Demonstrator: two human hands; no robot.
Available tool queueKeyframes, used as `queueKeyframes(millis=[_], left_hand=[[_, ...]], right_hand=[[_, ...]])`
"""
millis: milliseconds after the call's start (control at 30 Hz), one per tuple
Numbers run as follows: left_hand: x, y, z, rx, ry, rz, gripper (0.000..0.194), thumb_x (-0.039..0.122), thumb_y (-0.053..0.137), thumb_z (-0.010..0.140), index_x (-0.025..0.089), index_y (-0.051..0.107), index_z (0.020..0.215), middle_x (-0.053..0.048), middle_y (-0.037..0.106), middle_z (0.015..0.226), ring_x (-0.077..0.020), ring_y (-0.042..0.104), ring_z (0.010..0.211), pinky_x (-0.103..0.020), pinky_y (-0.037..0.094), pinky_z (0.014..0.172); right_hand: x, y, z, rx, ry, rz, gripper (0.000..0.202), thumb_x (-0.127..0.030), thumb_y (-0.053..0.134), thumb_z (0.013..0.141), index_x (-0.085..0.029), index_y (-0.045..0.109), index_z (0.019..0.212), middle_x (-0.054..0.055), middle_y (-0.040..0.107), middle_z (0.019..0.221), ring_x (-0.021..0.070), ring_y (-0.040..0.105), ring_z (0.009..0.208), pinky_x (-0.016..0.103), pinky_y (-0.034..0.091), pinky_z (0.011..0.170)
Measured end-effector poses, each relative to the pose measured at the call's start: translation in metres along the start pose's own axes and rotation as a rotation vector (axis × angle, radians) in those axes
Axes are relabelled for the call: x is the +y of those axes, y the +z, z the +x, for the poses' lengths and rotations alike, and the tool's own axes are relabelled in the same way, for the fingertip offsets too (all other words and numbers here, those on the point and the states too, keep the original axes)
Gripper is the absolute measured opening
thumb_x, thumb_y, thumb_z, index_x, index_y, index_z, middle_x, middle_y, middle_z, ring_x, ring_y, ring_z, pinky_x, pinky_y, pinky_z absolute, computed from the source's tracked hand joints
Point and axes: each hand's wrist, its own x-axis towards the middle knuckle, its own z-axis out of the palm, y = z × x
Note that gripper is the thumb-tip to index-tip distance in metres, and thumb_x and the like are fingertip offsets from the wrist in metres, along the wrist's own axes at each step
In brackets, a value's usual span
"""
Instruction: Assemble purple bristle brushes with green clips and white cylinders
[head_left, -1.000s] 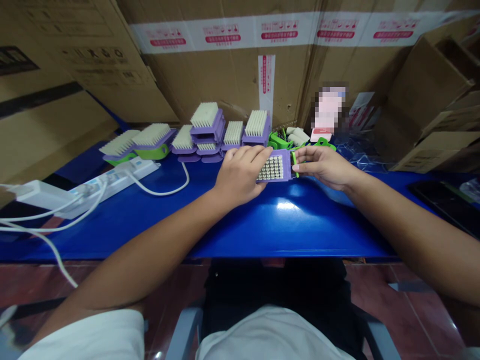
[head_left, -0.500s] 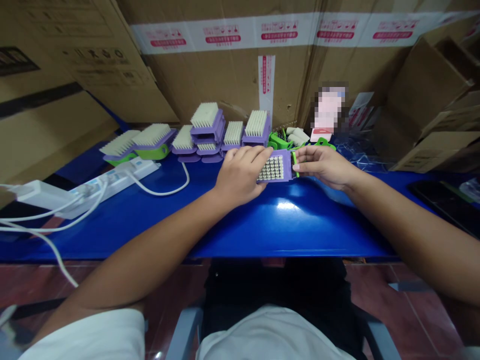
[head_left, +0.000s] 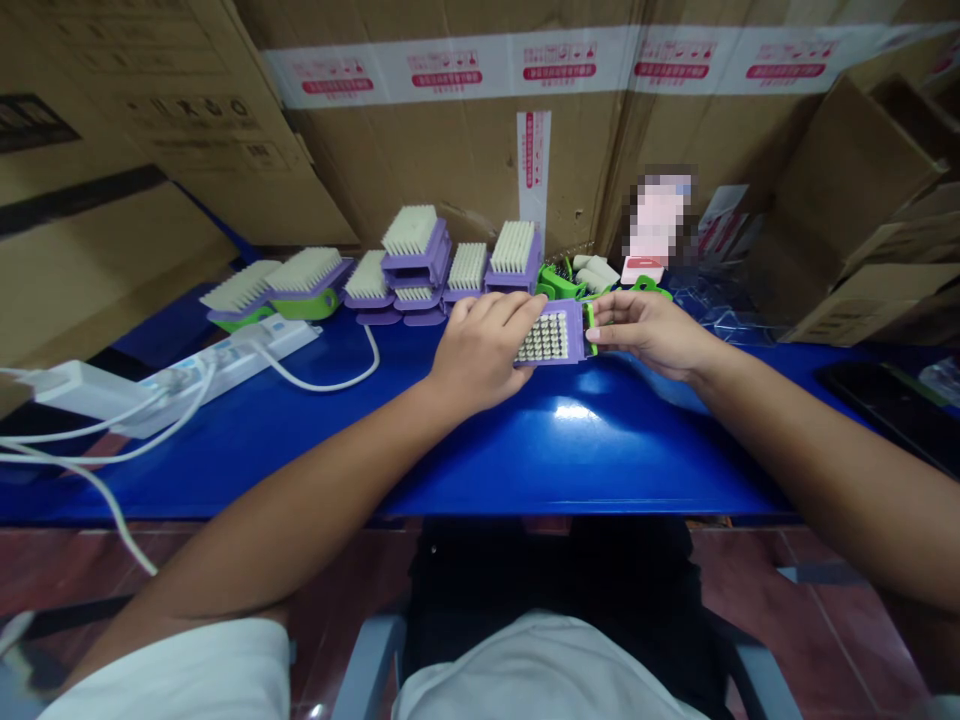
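My left hand is wrapped over the left part of a purple brush, hiding that end. The brush's cream bristles face toward me. At its right end, the thumb and fingers of my right hand pinch a thin green part. That part sits against the purple end, and I cannot tell how far it goes in. Beyond my hands stand several purple brushes with cream bristles up, some stacked. Two brushes with green parts stand farther left.
Green pieces and white rolls lie just behind my hands. A white power strip with cables is on the left of the blue table. Cardboard boxes wall the back; a dark object lies at right.
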Motion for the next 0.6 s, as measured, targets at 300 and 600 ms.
queueKeyframes(millis=[300, 600], left_hand=[[0.0001, 0.0010, 0.0001, 0.007, 0.003, 0.007, 0.073, 0.028, 0.075, 0.091, 0.015, 0.058, 0.161, -0.020, 0.069, 0.156, -0.0415, 0.064, 0.141, -0.052, 0.048, 0.115], [-0.0002, 0.0009, 0.0003, 0.012, -0.006, 0.001, 0.073, 0.028, 0.075, 0.091, 0.017, 0.058, 0.161, -0.019, 0.069, 0.156, -0.0410, 0.065, 0.140, -0.053, 0.048, 0.116]], right_hand=[[-0.0011, 0.0027, -0.0008, 0.014, -0.021, -0.005, 0.056, -0.028, 0.114, 0.048, -0.019, 0.078, 0.090, 0.000, 0.079, 0.082, 0.0154, 0.073, 0.075, 0.031, 0.062, 0.072], [0.0004, 0.0012, 0.0004, 0.004, -0.029, -0.022, 0.056, -0.030, 0.114, 0.050, -0.020, 0.078, 0.092, 0.000, 0.079, 0.083, 0.0157, 0.073, 0.076, 0.032, 0.063, 0.073]])
